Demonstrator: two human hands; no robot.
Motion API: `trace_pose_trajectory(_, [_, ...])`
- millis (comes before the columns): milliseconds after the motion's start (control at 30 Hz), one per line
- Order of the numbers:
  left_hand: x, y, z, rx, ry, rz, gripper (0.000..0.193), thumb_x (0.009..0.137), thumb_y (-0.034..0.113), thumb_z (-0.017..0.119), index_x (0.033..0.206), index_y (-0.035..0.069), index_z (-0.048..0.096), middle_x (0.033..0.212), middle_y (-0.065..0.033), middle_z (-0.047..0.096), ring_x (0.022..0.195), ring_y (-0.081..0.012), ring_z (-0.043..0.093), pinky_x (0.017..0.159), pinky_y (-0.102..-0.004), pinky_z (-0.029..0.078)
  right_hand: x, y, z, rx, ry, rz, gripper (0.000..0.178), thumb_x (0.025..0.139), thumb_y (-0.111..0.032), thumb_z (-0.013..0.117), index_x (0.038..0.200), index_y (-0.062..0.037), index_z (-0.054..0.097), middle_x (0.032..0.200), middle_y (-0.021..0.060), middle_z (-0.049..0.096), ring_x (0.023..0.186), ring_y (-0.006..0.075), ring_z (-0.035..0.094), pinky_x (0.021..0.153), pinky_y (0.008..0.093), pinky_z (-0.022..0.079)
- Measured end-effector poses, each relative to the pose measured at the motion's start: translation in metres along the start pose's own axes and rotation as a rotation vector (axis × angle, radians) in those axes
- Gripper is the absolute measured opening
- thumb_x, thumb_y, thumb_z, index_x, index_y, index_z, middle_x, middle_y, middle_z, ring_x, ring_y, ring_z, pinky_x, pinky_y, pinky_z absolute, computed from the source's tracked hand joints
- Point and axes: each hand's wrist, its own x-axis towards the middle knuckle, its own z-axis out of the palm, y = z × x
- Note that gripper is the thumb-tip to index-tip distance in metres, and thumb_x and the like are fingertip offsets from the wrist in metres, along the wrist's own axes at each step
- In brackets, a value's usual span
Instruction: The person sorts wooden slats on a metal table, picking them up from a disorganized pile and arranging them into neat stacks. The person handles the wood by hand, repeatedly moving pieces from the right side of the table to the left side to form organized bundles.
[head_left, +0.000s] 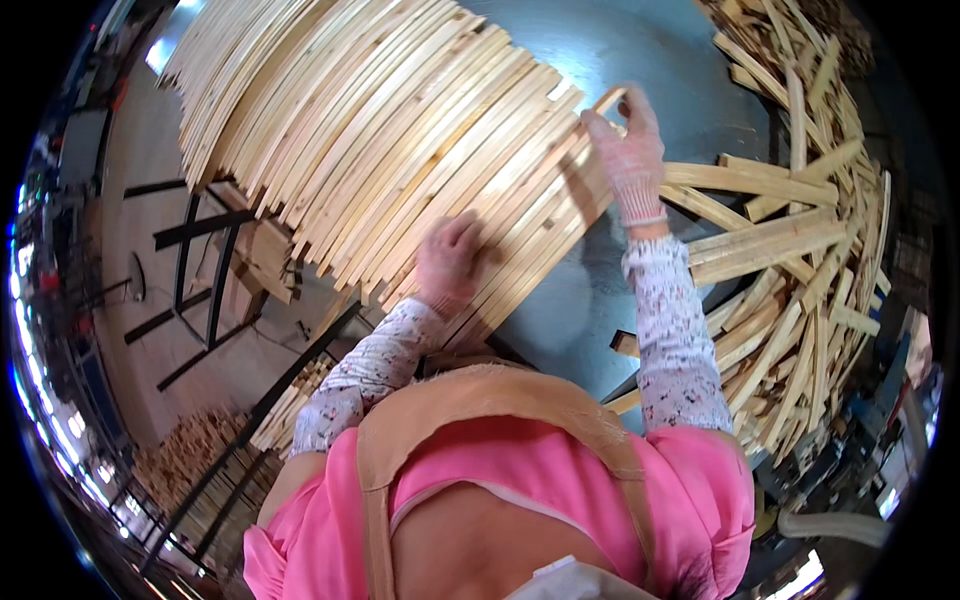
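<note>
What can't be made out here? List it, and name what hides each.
- Head view: left hand, its fingertips, hidden by the curled hand itself.
- Head view: right hand, whether its grip is closed; its own fingers hide the contact.
- Head view: row of wooden strips, far end cut off by the upper edge.
- Head view: heap of loose wood, lower pieces buried under upper ones.
- Head view: blue-grey table, partly covered by the strips.
</note>
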Motion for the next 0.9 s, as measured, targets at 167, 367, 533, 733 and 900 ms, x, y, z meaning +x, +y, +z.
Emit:
trace_pose_trajectory(167, [0.07, 0.048, -0.036, -0.091, 0.062, -0.136, 0.053, 0.094, 0.032, 0.077, 0.138, 0.006, 0.061, 0.148, -0.0203, 0.058, 0.127, -0.0406, 0.063, 0.104, -0.05, 0.054, -0.017, -0.059, 0.059, 0.514, -0.271, 0.096, 0.073, 0.098, -0.033, 0.072, 0.152, 0.0055, 0.041, 0.112, 0.0197, 0.074, 0.093, 0.0251, 0.075, 0.086, 0.0371, 0.063])
trace_pose_trajectory(367, [0.12, -0.024, -0.153, 0.673, 0.194, 0.385, 0.058, 0.098, 0.055, 0.065, 0.143, 0.019, 0.063, 0.143, -0.012, 0.063, 0.13, -0.0388, 0.061, 0.108, -0.0552, 0.046, 0.018, -0.13, 0.073, -0.215, -0.957, -0.361, 0.052, 0.101, -0.047, 0.062, 0.132, -0.0062, 0.069, 0.102, 0.0146, 0.078, 0.091, 0.033, 0.075, 0.086, 0.0442, 0.06])
trace_pose_trajectory(533, [0.11, -0.099, -0.166, 0.31, -0.254, -0.622, 0.048, 0.104, 0.05, 0.055, 0.144, 0.024, 0.063, 0.147, -0.012, 0.062, 0.129, -0.0316, 0.064, 0.106, -0.047, 0.052, 0.056, -0.11, 0.104, -0.184, -0.241, -0.772, 0.056, 0.099, -0.05, 0.061, 0.138, -0.0099, 0.07, 0.12, 0.0161, 0.077, 0.113, 0.0352, 0.071, 0.099, 0.048, 0.056])
trace_pose_trajectory(733, [0.062, -0.167, -0.126, 0.519, 0.017, -0.486, 0.054, 0.102, 0.048, 0.063, 0.147, 0.019, 0.063, 0.148, -0.0146, 0.06, 0.135, -0.0368, 0.058, 0.113, -0.0501, 0.047, 0.104, -0.013, 0.113, -0.705, -0.171, -0.268, 0.055, 0.095, -0.052, 0.066, 0.133, -0.0115, 0.072, 0.121, 0.0163, 0.077, 0.122, 0.0355, 0.068, 0.104, 0.0469, 0.054])
trace_pose_trajectory(900, [0.001, -0.115, -0.053, 0.335, 0.092, -0.009, 0.067, 0.097, 0.048, 0.072, 0.152, 0.012, 0.058, 0.152, -0.0148, 0.056, 0.143, -0.0348, 0.049, 0.124, -0.0546, 0.034, 0.097, -0.031, 0.109, -0.573, -0.296, -0.103, 0.061, 0.093, -0.054, 0.068, 0.128, -0.0038, 0.072, 0.113, 0.0219, 0.077, 0.112, 0.0418, 0.071, 0.098, 0.0502, 0.055])
